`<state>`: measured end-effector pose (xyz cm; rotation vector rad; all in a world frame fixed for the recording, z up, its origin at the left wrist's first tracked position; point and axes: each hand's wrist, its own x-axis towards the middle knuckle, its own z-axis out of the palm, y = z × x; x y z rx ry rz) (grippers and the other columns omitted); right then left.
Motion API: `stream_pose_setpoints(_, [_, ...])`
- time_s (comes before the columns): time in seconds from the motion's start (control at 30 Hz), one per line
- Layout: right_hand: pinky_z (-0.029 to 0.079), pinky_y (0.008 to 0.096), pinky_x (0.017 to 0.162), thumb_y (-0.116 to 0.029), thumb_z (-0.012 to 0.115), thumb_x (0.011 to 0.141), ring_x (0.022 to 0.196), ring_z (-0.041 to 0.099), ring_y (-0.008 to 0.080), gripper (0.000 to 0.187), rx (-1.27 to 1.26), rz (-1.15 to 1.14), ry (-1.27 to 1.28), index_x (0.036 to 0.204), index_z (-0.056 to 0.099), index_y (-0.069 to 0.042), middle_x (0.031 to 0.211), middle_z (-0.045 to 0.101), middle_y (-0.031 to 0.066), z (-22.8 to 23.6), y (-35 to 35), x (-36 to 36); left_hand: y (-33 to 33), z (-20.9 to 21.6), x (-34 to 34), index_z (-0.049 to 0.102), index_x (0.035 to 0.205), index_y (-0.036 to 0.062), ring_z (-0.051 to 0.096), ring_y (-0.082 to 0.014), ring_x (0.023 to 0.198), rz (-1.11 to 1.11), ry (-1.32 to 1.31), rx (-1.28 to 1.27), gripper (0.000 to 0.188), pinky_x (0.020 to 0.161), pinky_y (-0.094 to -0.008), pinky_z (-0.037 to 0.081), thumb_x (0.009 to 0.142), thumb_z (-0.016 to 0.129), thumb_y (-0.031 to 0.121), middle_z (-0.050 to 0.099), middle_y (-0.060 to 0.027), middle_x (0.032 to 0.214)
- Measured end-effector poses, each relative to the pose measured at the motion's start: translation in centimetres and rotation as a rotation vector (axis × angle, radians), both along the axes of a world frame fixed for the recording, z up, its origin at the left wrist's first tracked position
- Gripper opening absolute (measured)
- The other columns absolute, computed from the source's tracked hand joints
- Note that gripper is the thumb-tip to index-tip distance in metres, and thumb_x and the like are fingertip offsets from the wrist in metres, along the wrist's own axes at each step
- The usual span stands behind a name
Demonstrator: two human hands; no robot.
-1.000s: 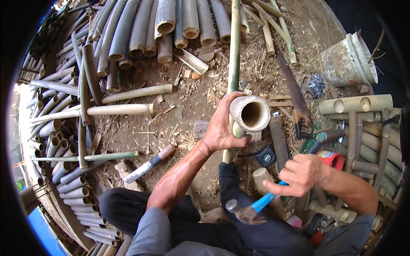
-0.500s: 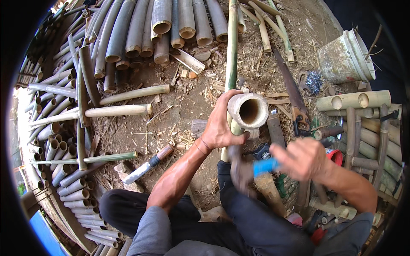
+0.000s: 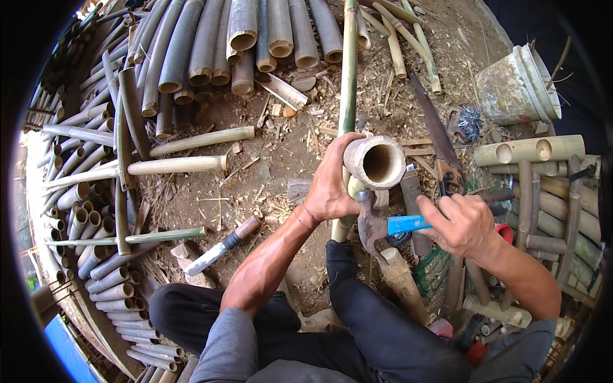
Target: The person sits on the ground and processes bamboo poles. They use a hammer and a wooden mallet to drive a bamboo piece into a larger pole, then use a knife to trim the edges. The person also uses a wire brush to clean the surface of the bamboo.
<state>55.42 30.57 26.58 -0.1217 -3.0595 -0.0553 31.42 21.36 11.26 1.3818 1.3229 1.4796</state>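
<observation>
My left hand [image 3: 332, 185] is wrapped round a short, thick bamboo tube [image 3: 356, 161], whose open end faces up at me. The tube meets a long green bamboo pole [image 3: 348, 83], which runs away from me toward the far edge. A claw hammer [image 3: 371, 226] with a blue handle is gripped in my right hand [image 3: 460, 223]. Its head is just below the tube's rim, with the striking face close against the joint of tube and pole; whether they touch I cannot tell. My left palm hides part of the tube and the pole.
A knife [image 3: 223, 246] rests on a wood block at left. Beyond lie stacked bamboo tubes [image 3: 211, 38]. At right are a handsaw [image 3: 440, 143], a dirty white bucket [image 3: 511, 89] and a bamboo piece with round holes [image 3: 523, 152]. Wood chips litter the ground.
The hammer was blurred and lower; its head is now sharp and raised toward the joint. My right hand has shifted slightly right. The tube and pole have moved a little to the right.
</observation>
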Motion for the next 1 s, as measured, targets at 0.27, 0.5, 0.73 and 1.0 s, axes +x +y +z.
stream_pose_setpoints(0.27, [0.041, 0.0307, 0.041, -0.031, 0.069, 0.086, 0.048, 0.049, 0.0140, 0.033, 0.026, -0.036, 0.013, 0.106, 0.067, -0.006, 0.063, 0.043, -0.0008, -0.6, -1.8, 0.3, 0.0, 0.0, -0.1, 0.037, 0.143, 0.0017, 0.051, -0.0346, 0.126, -0.032, -0.076, -0.096, 0.102, 0.111, -0.0427, 0.039, 0.056, 0.084, 0.026, 0.052, -0.0186, 0.131])
stream_pose_setpoints(0.5, [0.053, 0.0383, 0.054, -0.034, 0.062, 0.097, 0.062, 0.066, 0.0298, 0.043, -0.477, -0.389, 0.315, 0.120, 0.063, 0.002, 0.079, 0.064, 0.0135, -3.4, -6.6, 5.1, 0.0, 0.8, -0.3, 0.035, 0.143, -0.0015, 0.054, -0.0315, 0.123, -0.045, 0.067, -0.150, 0.105, 0.109, -0.0403, 0.042, 0.057, 0.085, 0.031, 0.053, -0.0172, 0.129])
stream_pose_setpoints(0.73, [0.053, 0.0445, 0.076, -0.014, 0.056, 0.097, 0.089, 0.065, 0.0445, 0.036, -1.032, -1.187, 0.099, 0.130, 0.053, 0.000, 0.096, 0.065, 0.0260, -14.6, -21.1, 13.8, -3.8, -1.5, 2.9, 0.014, 0.153, -0.0014, 0.036, -0.0353, 0.140, 0.149, 0.251, -0.333, 0.127, 0.111, -0.0462, 0.043, 0.060, 0.092, 0.034, 0.029, -0.0240, 0.149])
stream_pose_setpoints(1.0, [0.043, 0.0499, 0.092, -0.013, 0.068, 0.084, 0.106, 0.050, 0.0418, 0.043, -0.657, -1.172, 0.182, 0.125, 0.058, -0.008, 0.110, 0.047, 0.0190, -22.8, -29.6, 11.3, -6.2, -3.4, 3.2, 0.067, 0.118, 0.0068, 0.070, -0.0355, 0.099, -0.079, 0.359, -0.799, 0.066, 0.089, -0.0431, 0.054, 0.072, 0.080, 0.052, 0.072, -0.0197, 0.103])
